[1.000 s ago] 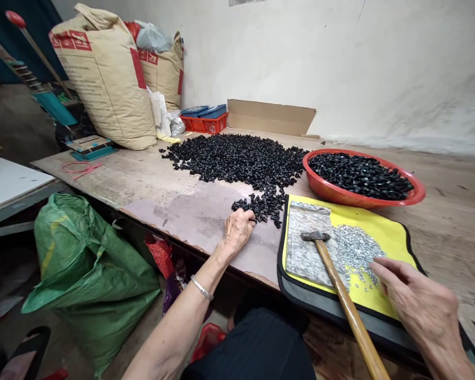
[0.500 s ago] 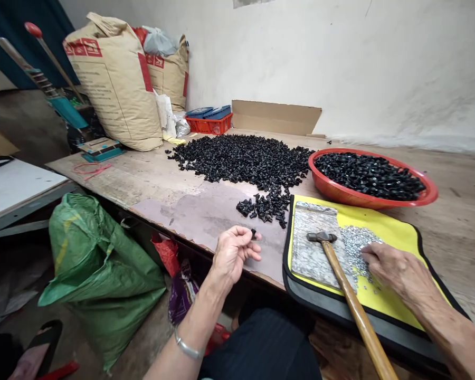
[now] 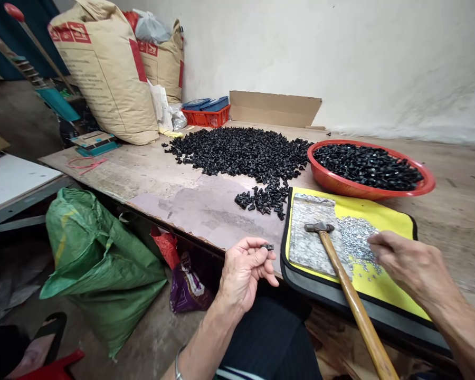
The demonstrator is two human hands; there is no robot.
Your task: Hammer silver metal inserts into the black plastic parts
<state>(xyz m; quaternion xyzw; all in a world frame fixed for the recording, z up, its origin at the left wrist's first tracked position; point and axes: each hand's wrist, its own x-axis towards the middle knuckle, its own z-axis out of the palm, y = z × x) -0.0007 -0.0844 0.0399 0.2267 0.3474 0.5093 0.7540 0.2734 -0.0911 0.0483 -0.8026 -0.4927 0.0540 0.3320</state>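
Between thumb and fingertips, my left hand pinches a small black plastic part in front of the table edge. My right hand is closed, its fingertips at the right side of a pile of small shiny metal pieces; whatever it pinches is too small to make out. The pieces lie on a yellow mat with black edging. Left of them is a worn grey slab, with a hammer resting across it, its wooden handle pointing toward me.
A large heap of black parts spreads over the table. A red basin full of similar parts stands at right. Paper sacks, a red basket and cardboard stand behind. A green sack is on the floor.
My left hand has come right and lower with the black part, turning it. My right hand has lifted slightly off the metal pieces. The view has shifted a little.
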